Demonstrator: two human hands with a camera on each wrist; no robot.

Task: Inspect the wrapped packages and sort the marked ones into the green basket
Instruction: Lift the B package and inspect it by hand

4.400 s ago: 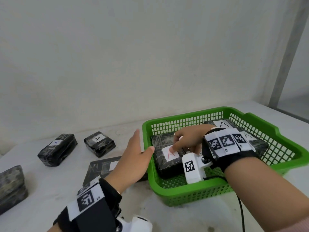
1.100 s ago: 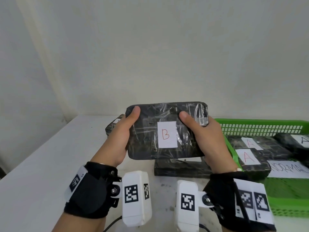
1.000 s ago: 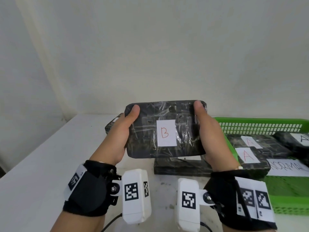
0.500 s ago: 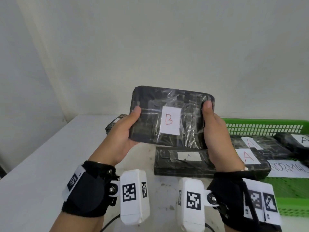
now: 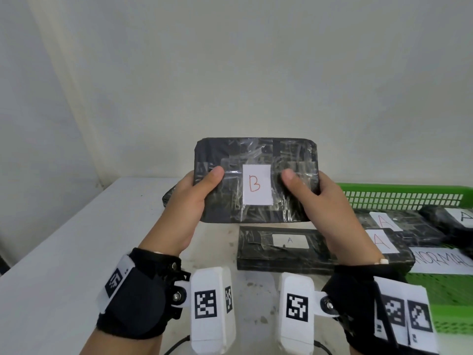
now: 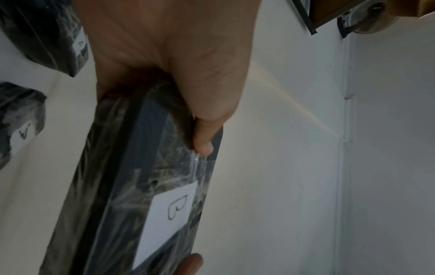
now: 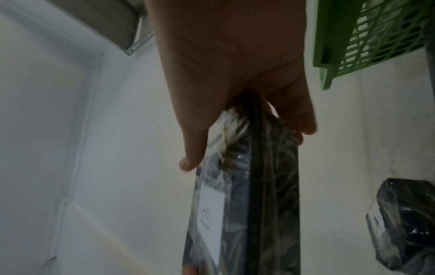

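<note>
A flat black rectangular package wrapped in clear plastic film [image 5: 256,183] is held upright above the white desk [image 5: 64,252] by both hands, its white paper label with a red letter B [image 5: 256,185] turned toward the head camera. Its left end is gripped by the left hand [image 5: 190,201], with the thumb pressed on the front face; its right end is gripped by the right hand [image 5: 325,206] in the same way. In the right wrist view the right hand's fingers [image 7: 303,119] are seen curled behind the package. Below it, at six o'clock, a second black film-wrapped package labelled A [image 5: 281,249] lies flat on the desk. At three o'clock a green plastic mesh basket [image 5: 404,198] is seen, holding black wrapped packages with red A labels [image 5: 384,231] and a white sheet lettered NORMAL [image 5: 445,260].
</note>
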